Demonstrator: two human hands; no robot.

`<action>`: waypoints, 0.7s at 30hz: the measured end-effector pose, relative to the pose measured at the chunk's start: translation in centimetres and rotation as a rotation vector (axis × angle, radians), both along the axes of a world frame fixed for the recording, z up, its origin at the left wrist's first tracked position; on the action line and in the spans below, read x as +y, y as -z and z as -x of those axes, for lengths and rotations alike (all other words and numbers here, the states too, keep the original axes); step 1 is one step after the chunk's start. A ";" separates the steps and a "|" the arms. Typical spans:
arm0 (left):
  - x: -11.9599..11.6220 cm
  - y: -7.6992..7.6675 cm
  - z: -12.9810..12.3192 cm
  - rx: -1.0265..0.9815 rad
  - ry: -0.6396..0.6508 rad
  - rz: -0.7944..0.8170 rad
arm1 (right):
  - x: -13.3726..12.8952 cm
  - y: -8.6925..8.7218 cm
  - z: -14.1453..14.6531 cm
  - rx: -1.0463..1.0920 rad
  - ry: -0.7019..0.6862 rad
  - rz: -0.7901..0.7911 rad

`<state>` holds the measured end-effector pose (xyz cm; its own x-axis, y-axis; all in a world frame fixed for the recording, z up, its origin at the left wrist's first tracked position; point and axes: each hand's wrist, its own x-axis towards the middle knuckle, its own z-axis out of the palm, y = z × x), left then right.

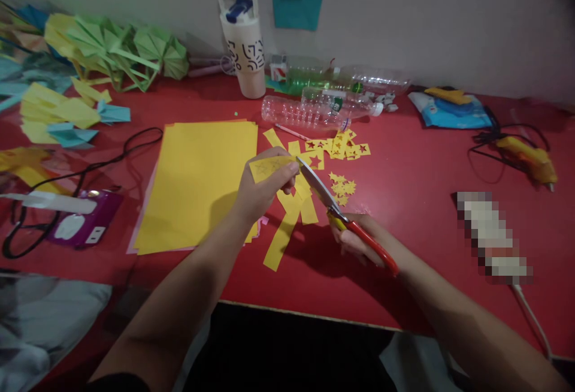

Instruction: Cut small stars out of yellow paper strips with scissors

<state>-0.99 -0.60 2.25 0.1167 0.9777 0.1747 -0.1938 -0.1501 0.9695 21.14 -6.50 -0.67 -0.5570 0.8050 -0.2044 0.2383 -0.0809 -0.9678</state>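
Note:
My left hand [265, 185] pinches a small yellow paper strip [267, 167] with faint star outlines drawn on it. My right hand [357, 239] is closed on red-handled scissors [368, 243], whose blades point up and left, with their tips at the strip's right end. Something small and yellow shows at my right fingers, too unclear to name. Under and around my hands lie yellow paper strips [282, 241], scraps with star-shaped holes [344, 145] and a small pile of cut-out yellow stars [343, 188].
Left of my hands is a stack of yellow sheets [197, 182]. A purple power strip [85, 224] and folded paper shapes [112, 44] lie farther left. Behind are plastic bottles [296, 113] and a white tumbler [245, 50]. At right are a glue gun [527, 161] and a blurred-out object [492, 236].

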 end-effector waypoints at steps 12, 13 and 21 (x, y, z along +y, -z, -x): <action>-1.0 0.4 -1.6 -0.034 -0.115 -0.083 | -0.6 0.5 0.3 0.042 0.021 0.044; -1.0 0.5 -1.7 -0.040 -0.120 -0.093 | -0.7 0.5 0.4 0.049 0.029 0.048; -1.1 1.1 -2.0 -0.086 -0.126 -0.102 | -1.1 0.8 0.8 0.046 0.084 0.102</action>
<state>0.99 -1.67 1.16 -0.0250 0.9604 0.2777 -0.2488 -0.2750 0.9287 20.37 -7.63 -1.43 -0.4994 0.8254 -0.2634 0.1826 -0.1969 -0.9633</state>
